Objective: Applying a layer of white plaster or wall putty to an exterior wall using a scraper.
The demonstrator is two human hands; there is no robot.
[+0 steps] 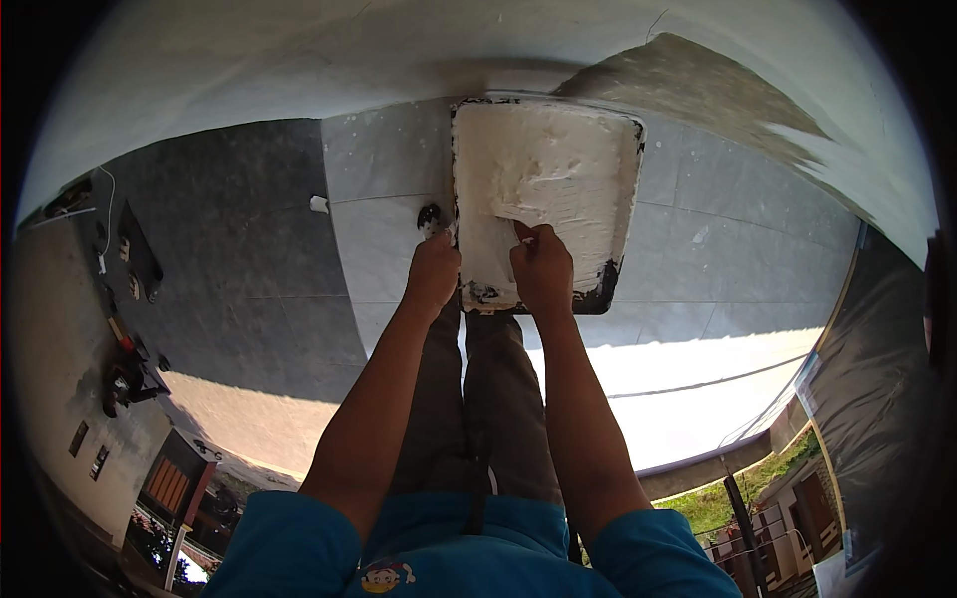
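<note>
In front of me a shallow black tray (601,296) is filled with thick off-white paste (568,169), smooth in places and ridged in others. My right hand (545,271) is over the tray's near half, its fingers closed on what looks like a paste-smeared scraper (504,220). The tool's edge meets the paste, and much of it is hidden by the hand and the coating. At the tray's left edge, my left hand (435,274) is closed, fingers bent beside the rim. Whatever it grips there is too small and pale to make out.
Grey floor tiles (748,219) surround the tray, with a pale wall (299,80) beyond it. A black-and-white object (430,217) lies left of the tray, and a small white cup-like piece (319,203) farther left. Dark sheeting (887,399) hangs at right.
</note>
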